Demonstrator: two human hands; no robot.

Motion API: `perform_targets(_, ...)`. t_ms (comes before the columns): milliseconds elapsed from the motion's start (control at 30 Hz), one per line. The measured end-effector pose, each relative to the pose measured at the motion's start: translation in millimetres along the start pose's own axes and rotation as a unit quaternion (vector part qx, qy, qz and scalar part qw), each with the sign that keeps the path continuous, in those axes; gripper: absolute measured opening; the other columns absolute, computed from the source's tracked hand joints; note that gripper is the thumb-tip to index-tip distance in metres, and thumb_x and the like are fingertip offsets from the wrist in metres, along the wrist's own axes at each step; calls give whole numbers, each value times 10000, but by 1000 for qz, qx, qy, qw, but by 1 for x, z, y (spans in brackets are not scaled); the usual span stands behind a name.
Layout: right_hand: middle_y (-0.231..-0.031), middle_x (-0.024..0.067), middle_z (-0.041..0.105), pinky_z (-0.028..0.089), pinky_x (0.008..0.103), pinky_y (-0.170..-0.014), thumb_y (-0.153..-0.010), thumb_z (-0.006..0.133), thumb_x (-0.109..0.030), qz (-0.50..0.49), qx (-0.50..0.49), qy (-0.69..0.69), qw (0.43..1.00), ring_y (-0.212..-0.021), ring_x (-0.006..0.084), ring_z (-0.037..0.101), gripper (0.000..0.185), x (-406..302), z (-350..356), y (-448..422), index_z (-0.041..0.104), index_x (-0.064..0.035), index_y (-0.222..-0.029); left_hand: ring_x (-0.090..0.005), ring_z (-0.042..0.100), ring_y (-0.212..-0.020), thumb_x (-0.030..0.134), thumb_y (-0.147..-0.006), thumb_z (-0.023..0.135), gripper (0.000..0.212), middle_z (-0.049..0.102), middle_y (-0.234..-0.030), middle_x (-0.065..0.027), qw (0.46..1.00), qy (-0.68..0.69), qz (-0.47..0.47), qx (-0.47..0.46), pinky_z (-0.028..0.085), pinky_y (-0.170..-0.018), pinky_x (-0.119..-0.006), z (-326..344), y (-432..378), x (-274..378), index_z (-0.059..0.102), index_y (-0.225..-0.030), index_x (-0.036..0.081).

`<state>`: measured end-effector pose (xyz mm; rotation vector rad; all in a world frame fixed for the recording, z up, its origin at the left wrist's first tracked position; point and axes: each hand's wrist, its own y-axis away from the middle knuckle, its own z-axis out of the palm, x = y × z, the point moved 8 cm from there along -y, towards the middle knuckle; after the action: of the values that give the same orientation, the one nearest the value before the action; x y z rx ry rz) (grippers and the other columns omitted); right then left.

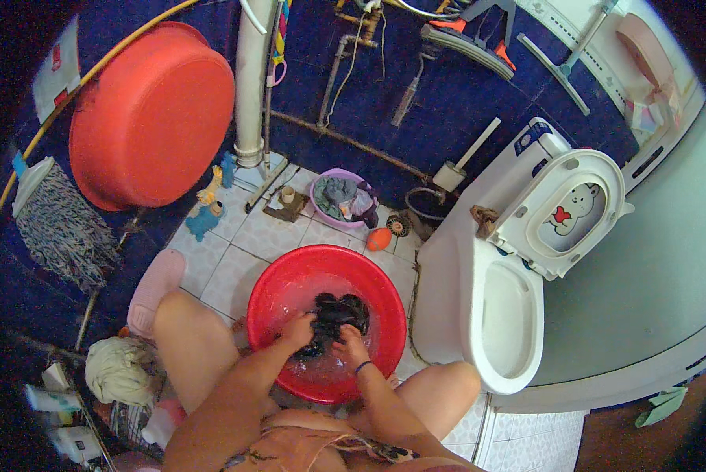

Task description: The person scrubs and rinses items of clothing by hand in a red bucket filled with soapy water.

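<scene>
A red plastic basin [260,277] stands on the tiles between my knees, with cloudy, sudsy water [323,377] inside. In it lies a bunched, wet black cloth [344,310], partly under the water. My left hand [297,330] grips the cloth's left side, its fingertips hidden in the folds. At the lower right of the bundle, my right hand [351,347] has its curled fingers on the fabric. A dark band circles the right wrist.
Right of the basin is a white toilet [506,324], its seat raised. Behind the basin are a purple tub [314,203] of clothes and an orange ball [379,239]. A large red tub [164,124] and a mop [64,230] are at the left wall, near a pink slipper [158,289].
</scene>
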<state>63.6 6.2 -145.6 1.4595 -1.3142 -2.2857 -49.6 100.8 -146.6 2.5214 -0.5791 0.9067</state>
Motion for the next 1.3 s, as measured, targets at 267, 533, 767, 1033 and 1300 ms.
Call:
perform_targets(267, -884, 113, 536, 433, 368, -748, -807, 369, -167, -99, -157, -280, 942, -859, 236, 517, 238, -28, -21, -8, 502, -11, -928, -286, 505, -677, 173, -616, 528, 224, 471, -745, -104, 902, 100, 420, -25, 430, -589, -370, -25, 87, 183, 521, -815, 70)
perform_targets(533, -748, 70, 558, 453, 358, -615, -727, 426, -248, 2, -113, -261, 959, -659, 224, 551, 229, -8, 22, 8, 536, -63, -806, -338, 483, -666, 186, -707, 480, 167, 482, -728, -152, 971, 101, 164, 140, 394, -581, -405, -40, 17, 78, 482, -694, 20)
perform_targets(767, -624, 71, 509, 426, 355, -536, -720, 406, -246, -28, -189, -337, 922, -551, 210, 502, 188, -3, -31, -31, 489, -81, -684, -308, 487, -691, 183, -667, 501, 145, 478, -693, -129, 954, 167, 241, 55, 391, -602, -385, -11, 48, 147, 499, -666, 38)
perform_targets(1033, -781, 68, 542, 449, 332, -628, -653, 441, -102, -99, -76, -263, 957, -691, 215, 537, 219, -51, 11, 22, 509, -59, -856, -230, 480, -776, 247, -697, 512, 217, 486, -789, -96, 982, 166, 88, -3, 386, -651, -326, 7, -18, 27, 516, -781, 47)
perform_targets(1300, -887, 40, 513, 391, 324, -714, -708, 499, -235, -146, -122, -211, 959, -823, 190, 486, 275, -57, 18, 19, 470, -110, -951, -160, 451, -894, 141, -602, 607, 523, 483, -967, -70, 915, 347, 65, -193, 359, -798, -293, 20, -3, 65, 410, -1081, 64)
